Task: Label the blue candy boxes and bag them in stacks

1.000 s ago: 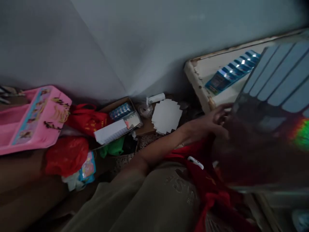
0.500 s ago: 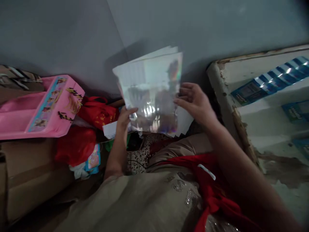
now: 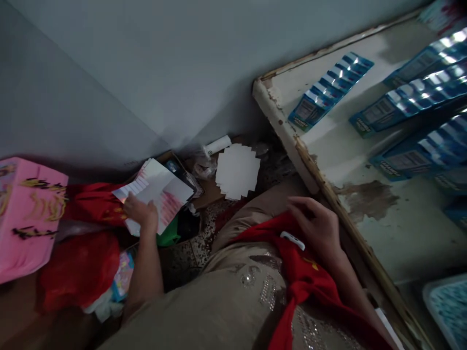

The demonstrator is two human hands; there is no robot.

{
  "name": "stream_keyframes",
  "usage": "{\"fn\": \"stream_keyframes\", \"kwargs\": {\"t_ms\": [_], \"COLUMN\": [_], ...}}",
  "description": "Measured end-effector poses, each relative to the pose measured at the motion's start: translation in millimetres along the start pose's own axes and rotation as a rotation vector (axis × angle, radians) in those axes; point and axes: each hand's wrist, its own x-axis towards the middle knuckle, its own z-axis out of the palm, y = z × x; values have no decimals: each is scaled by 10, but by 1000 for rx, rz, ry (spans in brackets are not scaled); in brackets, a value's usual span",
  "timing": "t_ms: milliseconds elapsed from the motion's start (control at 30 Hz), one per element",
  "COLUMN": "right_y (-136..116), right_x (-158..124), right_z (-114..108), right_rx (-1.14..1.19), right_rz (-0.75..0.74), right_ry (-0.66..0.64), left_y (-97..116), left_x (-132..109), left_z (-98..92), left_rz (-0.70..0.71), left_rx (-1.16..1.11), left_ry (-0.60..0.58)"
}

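Observation:
My left hand (image 3: 139,213) rests on a stack of shiny sheets (image 3: 157,192) that lies on a cardboard box by the wall, fingers closed over the stack's near edge. My right hand (image 3: 318,227) hovers over a red cloth (image 3: 302,272) on my lap, fingers loosely curled and holding nothing. A small white tag (image 3: 292,240) lies on the cloth just left of that hand. A fanned pile of white cards (image 3: 237,171) sits on the floor between both hands.
A worn white table (image 3: 368,194) on the right carries several blue blister packs (image 3: 328,90). A pink tray (image 3: 25,214) and red bags (image 3: 78,265) crowd the left. A white roll (image 3: 217,145) lies in the wall corner.
The shiny sheets, held up in both hands before, now lie down on the box at the left. My right hand let go and came back over the red cloth.

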Motion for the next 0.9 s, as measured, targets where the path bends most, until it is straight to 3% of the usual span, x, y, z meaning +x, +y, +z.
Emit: {"fn": "stream_keyframes", "kwargs": {"t_ms": [67,133,233,300,400,567,733,833,900], "right_y": [117,244,396,455,507,518,407,402,469], "right_x": [-193,-330,-435,-477,-555,-585,-279,-75,30], "right_z": [-125,-164,-145,-126,-108,-129,-327,-514,-615], "right_rx": [8,6,-64,-113,-128,-97,-190,-314,-305], "right_rz": [144,220,167,83,46,126,-2,-51,18], "right_ry": [132,177,104,21,-43,-2,33,221,379], "left_y": [341,773,1419,1737,1973,2020,2170,2253,2218], "left_x": [-62,-138,-245,-298,-345,-337,-207,-200,-256], "left_z": [344,854,1728,2208,2628,2817,2861,2742,2568], "left_rz": [86,200,279,251,178,214,215,224,239], "left_rx": [3,-18,-30,-5,50,36,-77,-180,-257], "left_ry": [-42,-225,-480,-579,-637,-683,-689,-689,-688]}}
